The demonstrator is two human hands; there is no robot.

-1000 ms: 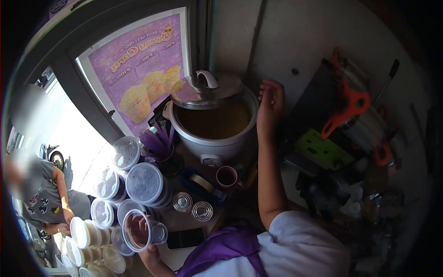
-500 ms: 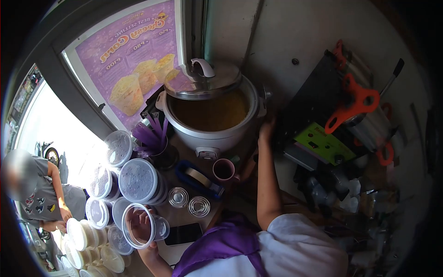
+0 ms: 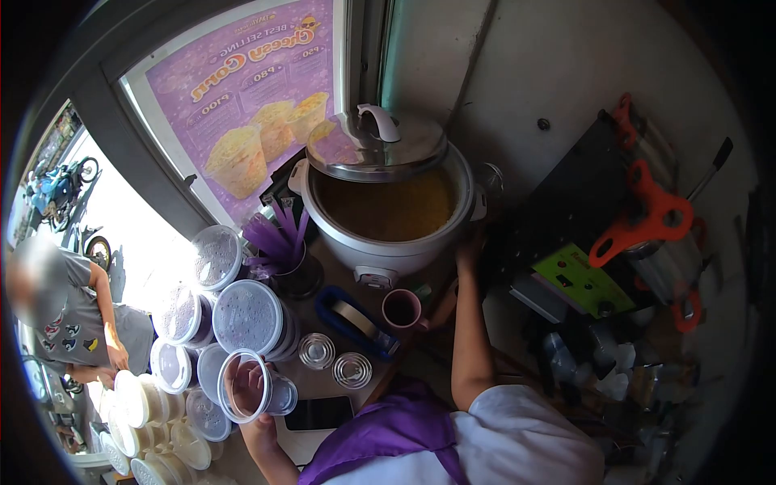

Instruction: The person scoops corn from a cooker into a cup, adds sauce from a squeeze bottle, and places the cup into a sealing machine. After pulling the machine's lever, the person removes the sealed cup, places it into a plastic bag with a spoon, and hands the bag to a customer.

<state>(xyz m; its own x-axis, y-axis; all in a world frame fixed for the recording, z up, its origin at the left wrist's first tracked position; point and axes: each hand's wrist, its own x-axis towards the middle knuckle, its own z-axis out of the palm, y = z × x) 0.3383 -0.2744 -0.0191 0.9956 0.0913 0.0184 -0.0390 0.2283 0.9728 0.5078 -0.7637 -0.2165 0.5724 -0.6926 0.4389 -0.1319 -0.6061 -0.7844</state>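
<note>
My left hand point(image 3: 247, 386) holds a clear plastic cup point(image 3: 269, 396), its round rim turned up towards me and the fingers showing through it. Beside the cup stand stacked lidded tubs point(image 3: 246, 317), and a black phone point(image 3: 320, 413) lies close by. My right hand point(image 3: 469, 249) reaches into the shadow beside the right side of a white rice cooker point(image 3: 381, 255). Its fingers are too dark to make out. Yellowish-brown contents fill the cooker, and a metal lid point(image 3: 376, 153) with a pale handle rests tilted across its back.
Near the cooker are a mug point(image 3: 402, 309), a blue tape dispenser point(image 3: 356, 322), two small clear round items and a holder of purple straws point(image 3: 283, 230). A machine with orange handles point(image 3: 647, 217) stands at right. A person point(image 3: 73, 315) in grey is outside the window at left.
The view has shifted, so the counter items sit slightly lower and to the right. My left hand keeps the cup in nearly the same place, and my right hand stays beside the cooker.
</note>
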